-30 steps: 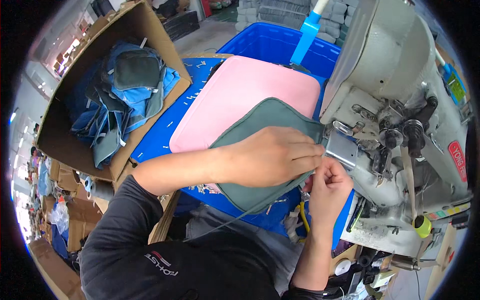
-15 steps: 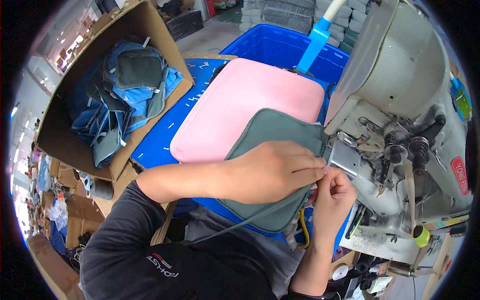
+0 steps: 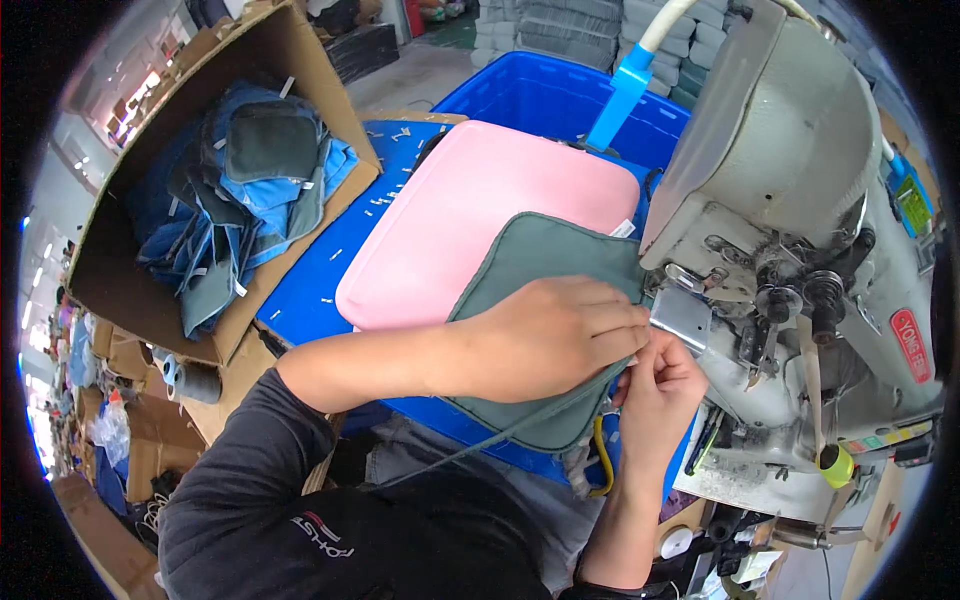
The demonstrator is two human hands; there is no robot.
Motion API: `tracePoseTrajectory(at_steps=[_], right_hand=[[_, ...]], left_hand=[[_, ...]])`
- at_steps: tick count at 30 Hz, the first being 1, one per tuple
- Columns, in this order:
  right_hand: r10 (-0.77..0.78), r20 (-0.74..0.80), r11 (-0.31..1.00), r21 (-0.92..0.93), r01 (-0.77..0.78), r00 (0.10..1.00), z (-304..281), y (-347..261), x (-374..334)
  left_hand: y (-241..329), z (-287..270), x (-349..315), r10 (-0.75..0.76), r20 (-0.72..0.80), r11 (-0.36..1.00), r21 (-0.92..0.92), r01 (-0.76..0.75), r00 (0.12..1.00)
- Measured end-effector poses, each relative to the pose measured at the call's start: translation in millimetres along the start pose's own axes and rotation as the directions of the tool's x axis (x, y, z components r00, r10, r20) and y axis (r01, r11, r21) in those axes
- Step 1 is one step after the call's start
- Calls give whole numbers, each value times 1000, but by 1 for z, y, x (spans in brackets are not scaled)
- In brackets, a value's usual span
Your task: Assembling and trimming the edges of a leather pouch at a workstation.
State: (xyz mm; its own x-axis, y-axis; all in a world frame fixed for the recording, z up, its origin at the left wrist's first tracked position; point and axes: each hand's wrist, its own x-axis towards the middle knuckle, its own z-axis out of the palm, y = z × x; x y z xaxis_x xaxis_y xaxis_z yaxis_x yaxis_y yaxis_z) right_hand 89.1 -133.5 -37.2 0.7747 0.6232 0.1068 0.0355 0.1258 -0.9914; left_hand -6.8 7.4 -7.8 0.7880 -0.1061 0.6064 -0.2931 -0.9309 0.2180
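Observation:
A grey-green padded fabric panel (image 3: 545, 250) with rounded corners and a corded edge lies beside the sewing machine (image 3: 800, 150). My left hand (image 3: 565, 335) reaches across it, fingertips closed on its right edge near the shiny metal plate (image 3: 682, 318). Just below those fingertips, my right hand (image 3: 660, 400) pinches the same edge between thumb and forefinger. A tiny pale bit shows between the hands, too small to name. One narrow grey-green strip (image 3: 480, 450) runs from the panel toward my lap. At the panel's far right corner is a small white label (image 3: 623, 229).
A pink rounded board (image 3: 480, 190) lies under the panel on a blue surface (image 3: 310, 285) strewn with white scraps. The cardboard box (image 3: 345, 90) at left holds blue and grey fabric pieces (image 3: 270, 145). Behind stands a blue bin (image 3: 500, 90). Thread cones (image 3: 195, 380) stand at left.
Both hands have shifted slightly left with the panel edge, still gripping it. The white label at the far corner now shows more fully. The whole view has moved a little.

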Motion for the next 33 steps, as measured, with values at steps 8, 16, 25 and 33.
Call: tracePoseTrajectory(at_steps=[8,16,25,33], right_hand=[[13,-36,1000,-13,-14,999,-1,7,-4],[-158,-57,987,-2,158,986,17,9,-1],[2,-38,999,35,-1,999,22,15,-22],[-146,-52,987,-81,141,988,26,14,-19]], left_hand=[[2,1,4,-26,26,999,-27,27,999],[6,-17,12,-144,62,987,-65,148,988],[12,-17,8,-213,2,966,-150,211,977],[13,-11,3,-124,63,990,-53,128,990]])
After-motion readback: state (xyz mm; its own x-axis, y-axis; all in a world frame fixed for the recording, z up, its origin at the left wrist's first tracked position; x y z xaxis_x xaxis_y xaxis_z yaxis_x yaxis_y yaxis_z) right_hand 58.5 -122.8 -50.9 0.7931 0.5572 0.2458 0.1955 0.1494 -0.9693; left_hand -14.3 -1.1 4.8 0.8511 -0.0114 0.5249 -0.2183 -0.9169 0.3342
